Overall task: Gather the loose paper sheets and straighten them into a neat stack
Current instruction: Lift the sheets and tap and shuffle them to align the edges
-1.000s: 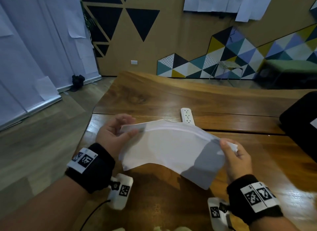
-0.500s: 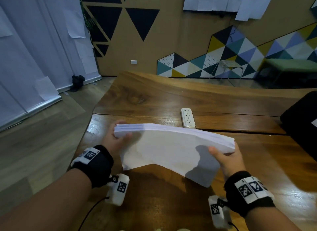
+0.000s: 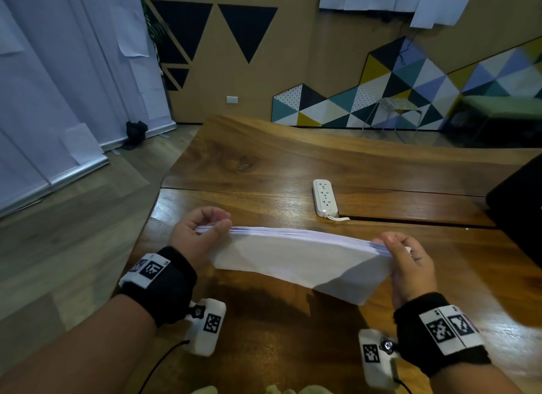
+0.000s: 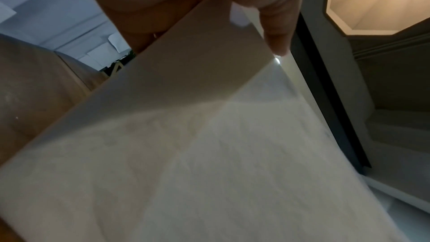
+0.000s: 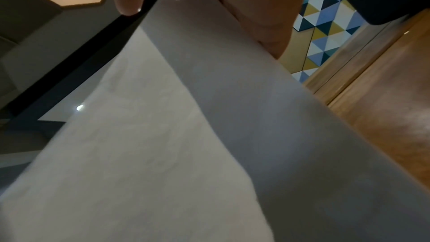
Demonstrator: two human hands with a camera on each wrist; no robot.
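A stack of white paper sheets (image 3: 296, 259) hangs on edge above the wooden table (image 3: 264, 171), its top edge almost level and its lower edge sagging toward me. My left hand (image 3: 202, 232) pinches the stack's left end between thumb and curled fingers. My right hand (image 3: 407, 259) grips the right end the same way. Both wrist views look up along the paper (image 4: 209, 144) (image 5: 186, 135), with a thumb on one face and fingers behind the other. Whether the lower edge touches the table is hidden.
A white power strip (image 3: 324, 197) lies on the table just beyond the paper. A black object (image 3: 522, 206) sits at the table's right edge. The table's left edge drops to the wooden floor (image 3: 73, 212). More white sheets hang on the wall and curtains.
The sheets went from a loose bowed bundle to a flatter, squared stack. Both hands lowered slightly and my right hand shifted from under the corner to gripping the stack's end.
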